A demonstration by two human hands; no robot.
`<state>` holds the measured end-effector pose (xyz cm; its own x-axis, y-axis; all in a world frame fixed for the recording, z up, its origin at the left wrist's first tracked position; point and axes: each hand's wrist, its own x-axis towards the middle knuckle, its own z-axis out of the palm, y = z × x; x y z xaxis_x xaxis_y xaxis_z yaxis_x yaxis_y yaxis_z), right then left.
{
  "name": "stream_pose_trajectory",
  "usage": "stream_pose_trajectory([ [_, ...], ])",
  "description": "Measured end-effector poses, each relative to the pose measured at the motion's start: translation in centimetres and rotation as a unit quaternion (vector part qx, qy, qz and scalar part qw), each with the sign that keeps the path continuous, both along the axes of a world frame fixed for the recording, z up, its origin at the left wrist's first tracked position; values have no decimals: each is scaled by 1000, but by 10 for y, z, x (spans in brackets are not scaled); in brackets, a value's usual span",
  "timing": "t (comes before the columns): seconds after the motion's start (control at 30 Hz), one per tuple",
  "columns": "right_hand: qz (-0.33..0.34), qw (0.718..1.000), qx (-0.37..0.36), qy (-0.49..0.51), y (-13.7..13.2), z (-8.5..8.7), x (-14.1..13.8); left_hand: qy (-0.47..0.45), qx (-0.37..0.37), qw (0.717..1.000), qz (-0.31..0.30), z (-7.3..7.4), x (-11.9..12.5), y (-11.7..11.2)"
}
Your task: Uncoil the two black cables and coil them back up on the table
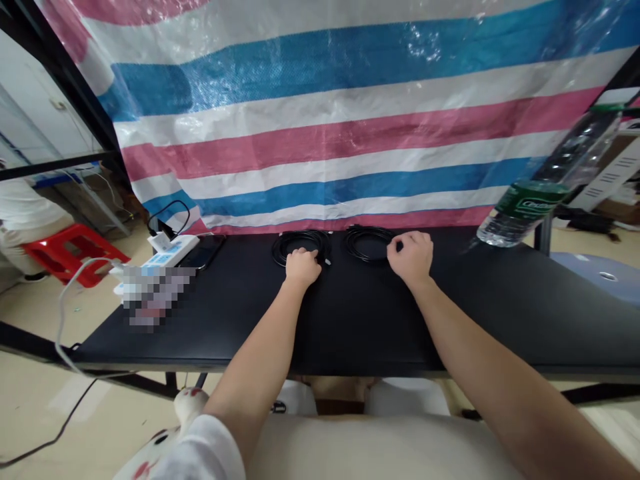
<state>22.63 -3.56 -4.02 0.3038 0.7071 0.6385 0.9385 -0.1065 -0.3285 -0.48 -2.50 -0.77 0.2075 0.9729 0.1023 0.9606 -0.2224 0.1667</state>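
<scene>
At mid-frame both fists are curled shut — the left hand [302,267] on the near rim of the left cable coil [300,243], the right hand [413,257] on the right cable coil [369,241] — each coil lying flat just beyond its knuckles.

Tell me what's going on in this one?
A person sits at a black table with both arms stretched out. The left hand rests curled on one coiled black cable; the right hand touches the edge of a second coil beside it. A power strip lies far left, a plastic bottle at right.
</scene>
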Motion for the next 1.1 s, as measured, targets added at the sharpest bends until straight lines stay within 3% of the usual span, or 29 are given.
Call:
stream_pose_trajectory([
  [0.2,-12,999,-31,22,-3,-6,-3,0,8,1000,22,-5,5,-3],
  [0.37,-2,999,-41,23,-5,-8,-7,-55,15,998,-28,-8,4,2],
  [0.57,-77,992,-48,84,-5,-6,-9,-68,52,995,57,-5,1,-2],
  [0.73,-131,980,-63,137,-3,-5,-9,-64,-6,998,17,-6,-3,2],
  [0.93,-113,980,-86,138,3,-11,-1,-58,-7,998,26,-10,-6,11],
  [1.1,-109,976,-49,184,4,-10,3,-37,0,999,10,-9,-4,8],
])
